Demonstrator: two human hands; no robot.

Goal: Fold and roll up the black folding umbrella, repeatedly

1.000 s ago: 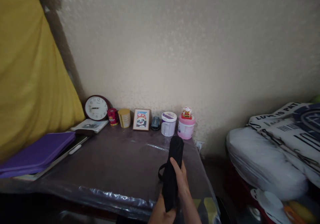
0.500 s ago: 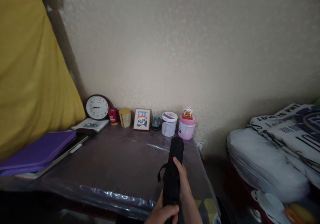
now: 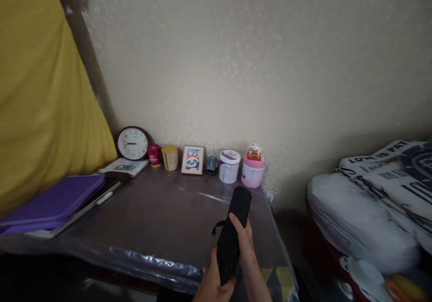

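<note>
A black folded umbrella [image 3: 232, 236] with a small strap loop on its left side is held slantwise above the table's front right part, its top end tipped away from me. My right hand [image 3: 243, 236] is closed around its middle, the thumb lying across the front. Lower down, my left hand [image 3: 216, 277] is wrapped around the near end, with the thumb up along its left side. The fingers behind the umbrella are hidden.
On the plastic-covered table [image 3: 162, 216], a clock [image 3: 133, 143], a panda picture frame [image 3: 192, 160], a white tub [image 3: 230, 167] and a pink tub [image 3: 253, 172] bearing a cat figurine [image 3: 254, 151] line the wall. Purple folders [image 3: 57, 200] lie left. Bagged bedding [image 3: 354, 216] is at right.
My left hand has shifted its grip on the umbrella's near end, its thumb moving from across the front to the left side. The umbrella's top leans slightly more to the right.
</note>
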